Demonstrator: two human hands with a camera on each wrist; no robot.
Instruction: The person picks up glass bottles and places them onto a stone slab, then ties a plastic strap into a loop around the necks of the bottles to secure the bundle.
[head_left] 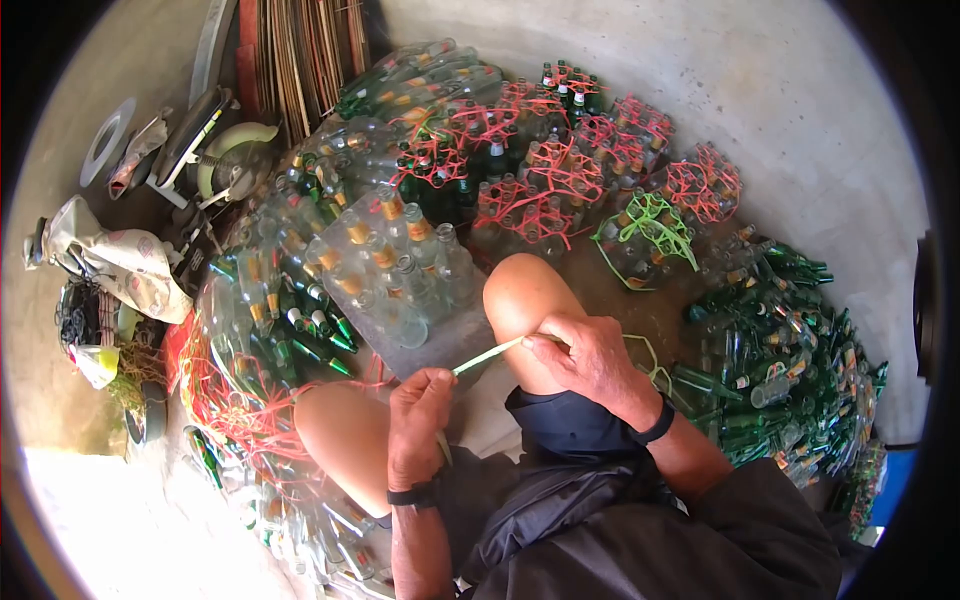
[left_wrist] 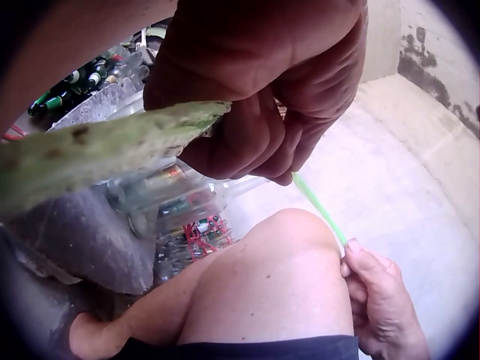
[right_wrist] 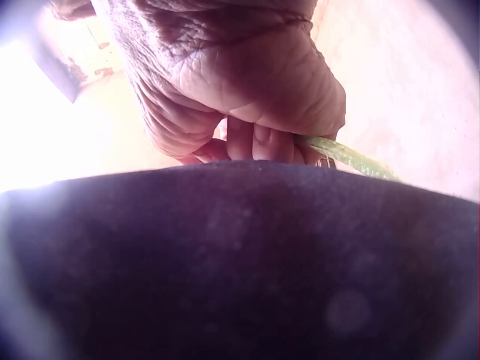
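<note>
A light green plastic strap (head_left: pixel 488 355) runs straight between my two hands, above my knees. My left hand (head_left: pixel 420 420) grips one part of it, fingers curled. In the left wrist view, a wide stretch of the strap (left_wrist: pixel 97 150) crosses close to the camera, beside the left hand (left_wrist: pixel 270 60). My right hand (head_left: pixel 590 365) pinches it over the other knee, and a loose length loops out beyond that hand. Seen from the right wrist, the strap (right_wrist: pixel 352 159) emerges from the curled fingers of the right hand (right_wrist: pixel 232 75); dark cloth hides the lower part.
Upright clear bottles (head_left: pixel 405 280) stand on a grey slab (head_left: pixel 430 358) before my knees. Behind are bundles tied with red strap (head_left: pixel 560 170) and one with green strap (head_left: pixel 650 232). Green bottles (head_left: pixel 790 370) pile up at right. Tangled red straps (head_left: pixel 235 410) lie at left.
</note>
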